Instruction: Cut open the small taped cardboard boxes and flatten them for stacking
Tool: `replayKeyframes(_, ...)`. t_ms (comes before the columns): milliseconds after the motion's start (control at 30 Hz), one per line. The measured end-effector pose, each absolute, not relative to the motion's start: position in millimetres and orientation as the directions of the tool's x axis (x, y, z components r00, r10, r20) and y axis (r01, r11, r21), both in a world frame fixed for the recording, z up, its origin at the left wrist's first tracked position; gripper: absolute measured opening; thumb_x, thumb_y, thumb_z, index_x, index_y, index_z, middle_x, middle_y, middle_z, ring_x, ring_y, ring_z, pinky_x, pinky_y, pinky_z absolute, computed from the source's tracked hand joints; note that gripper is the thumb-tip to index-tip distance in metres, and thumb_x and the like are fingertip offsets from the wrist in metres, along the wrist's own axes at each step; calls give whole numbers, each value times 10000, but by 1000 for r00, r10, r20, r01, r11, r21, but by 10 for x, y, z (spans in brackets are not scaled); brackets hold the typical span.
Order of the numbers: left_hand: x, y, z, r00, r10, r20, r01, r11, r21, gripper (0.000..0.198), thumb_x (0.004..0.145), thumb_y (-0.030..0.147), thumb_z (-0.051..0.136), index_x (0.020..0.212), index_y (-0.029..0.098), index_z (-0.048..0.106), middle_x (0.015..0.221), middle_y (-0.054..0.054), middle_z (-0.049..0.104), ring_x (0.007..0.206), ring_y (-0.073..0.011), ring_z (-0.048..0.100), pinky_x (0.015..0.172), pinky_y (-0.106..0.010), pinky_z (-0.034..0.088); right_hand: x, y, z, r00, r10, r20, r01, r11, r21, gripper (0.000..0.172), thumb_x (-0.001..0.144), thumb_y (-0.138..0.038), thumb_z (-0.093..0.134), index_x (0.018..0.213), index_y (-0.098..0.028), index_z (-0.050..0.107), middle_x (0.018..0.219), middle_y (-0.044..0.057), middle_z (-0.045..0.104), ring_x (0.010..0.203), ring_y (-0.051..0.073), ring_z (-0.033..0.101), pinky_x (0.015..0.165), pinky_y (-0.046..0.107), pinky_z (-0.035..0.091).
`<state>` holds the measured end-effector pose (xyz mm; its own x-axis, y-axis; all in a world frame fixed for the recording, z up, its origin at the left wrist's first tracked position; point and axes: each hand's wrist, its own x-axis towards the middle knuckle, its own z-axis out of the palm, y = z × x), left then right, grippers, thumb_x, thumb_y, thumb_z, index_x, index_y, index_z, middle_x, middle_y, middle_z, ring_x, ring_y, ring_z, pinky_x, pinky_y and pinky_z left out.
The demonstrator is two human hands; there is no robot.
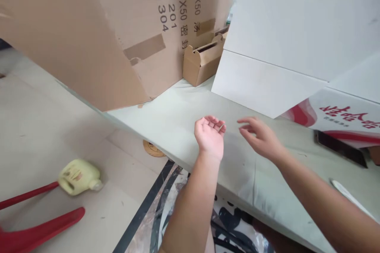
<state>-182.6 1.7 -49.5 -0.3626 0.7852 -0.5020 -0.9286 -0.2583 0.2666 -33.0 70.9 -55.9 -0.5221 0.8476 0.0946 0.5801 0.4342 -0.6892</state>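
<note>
My left hand is turned palm up above the pale green cloth-covered tabletop, its fingers loosely curled. A thin pale sliver shows by its fingertips, too small to name. To its right, my right hand hovers over the same cloth with its thumb and fingers apart and nothing in them. A gap separates the two hands. Beyond them stands a small brown cardboard carton with a handle top. A white folded board slants down behind my right hand.
A large brown cardboard box with printed text rises at the back left. Right of my right hand lie a dark phone and a red-and-white printed box. On the floor are a yellow jug and a red plastic piece.
</note>
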Motion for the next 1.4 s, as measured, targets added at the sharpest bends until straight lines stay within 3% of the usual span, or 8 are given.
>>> replayKeyframes(233,-2116,13,-499,-334,763,-553,-938,-325,117,227,844,365,448,702,192,487,650,23,418,575,-117,479,648,-251,388,-2068,1694,-151,-600,783,164,584,568,-580,387,817,-91,554,1170,-160,696,1444,117,547,1129,199,689,1137,423,507)
replayKeyframes(433,-2275,3,-483,-450,664,-597,-892,-354,279,169,826,311,448,701,198,465,640,28,401,547,-111,434,629,-255,351,-2916,2165,-66,-569,796,207,657,591,-468,181,807,-159,664,969,-102,722,1599,96,411,1608,424,152,1306,623,99)
replayKeyframes(600,-2361,-9,-532,-665,584,-465,-737,-415,533,139,797,305,461,699,207,462,639,29,386,569,-115,420,633,-250,353,-2794,2086,-208,-669,681,299,544,722,-429,218,870,-320,586,906,-143,708,1354,97,639,1403,335,529,1269,549,325)
replayKeyframes(800,-2518,-82,-650,-926,281,-251,-366,-520,772,160,782,359,469,752,232,377,701,38,352,619,-120,427,659,-247,355,-1441,1115,-531,-590,723,360,520,681,-515,374,856,-213,547,1199,-218,697,1434,102,619,1388,252,575,1218,432,436)
replayKeyframes(900,-2585,-122,-679,-973,155,-169,-226,-523,822,148,807,340,446,746,229,369,736,30,366,658,-119,448,682,-242,363,-420,593,-728,-375,781,499,552,621,-557,225,896,-260,524,977,-261,734,1202,92,731,1286,289,663,1113,523,522)
replayKeyframes(1033,-2381,-80,-715,-845,529,-79,-308,-360,881,163,830,378,519,772,227,536,817,-1,548,803,-141,569,729,-247,414,791,145,-808,-237,749,619,597,615,-516,118,789,-213,628,687,-273,623,964,94,765,1160,380,723,968,636,575)
replayKeyframes(1133,-1967,32,-731,-415,909,-23,-421,-170,891,325,829,539,601,916,234,671,948,-41,681,932,-207,658,803,-299,485,1301,-52,-694,-83,754,651,593,563,-576,171,804,-256,664,643,-315,654,897,95,759,1128,369,731,996,640,558)
replayKeyframes(1400,-1095,347,-661,-257,963,77,-280,-151,948,557,658,630,805,1060,254,721,1149,-76,731,1108,-269,681,938,-351,535,1633,-43,-380,86,920,381,408,317,-856,258,895,-345,559,658,-244,579,895,62,781,952,271,757,943,503,586)
